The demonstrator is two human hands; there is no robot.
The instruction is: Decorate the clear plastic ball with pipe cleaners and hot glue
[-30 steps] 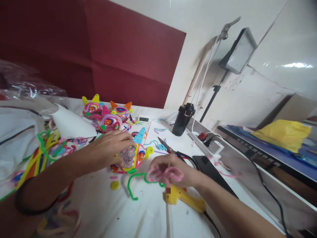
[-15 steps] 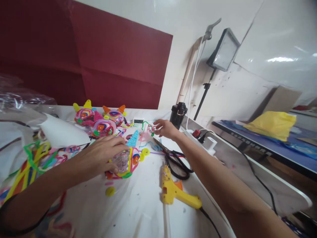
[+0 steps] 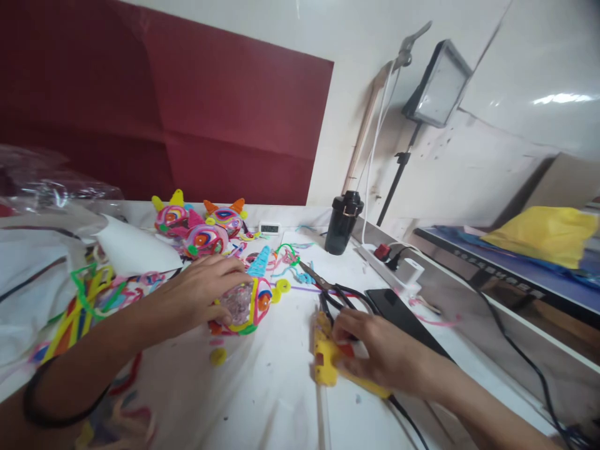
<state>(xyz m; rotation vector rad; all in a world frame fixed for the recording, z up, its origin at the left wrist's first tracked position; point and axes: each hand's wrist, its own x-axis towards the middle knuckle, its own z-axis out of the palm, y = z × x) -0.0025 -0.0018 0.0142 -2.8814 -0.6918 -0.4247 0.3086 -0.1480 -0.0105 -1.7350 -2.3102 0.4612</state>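
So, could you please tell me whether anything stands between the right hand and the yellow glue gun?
Nothing visible does: the right hand is over the glue gun, and the scissors lie beyond it.

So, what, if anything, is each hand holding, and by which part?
Left hand: the colourful craft piece, held by its left side. Right hand: at the yellow glue gun, over its handle; whether gripping cannot be told.
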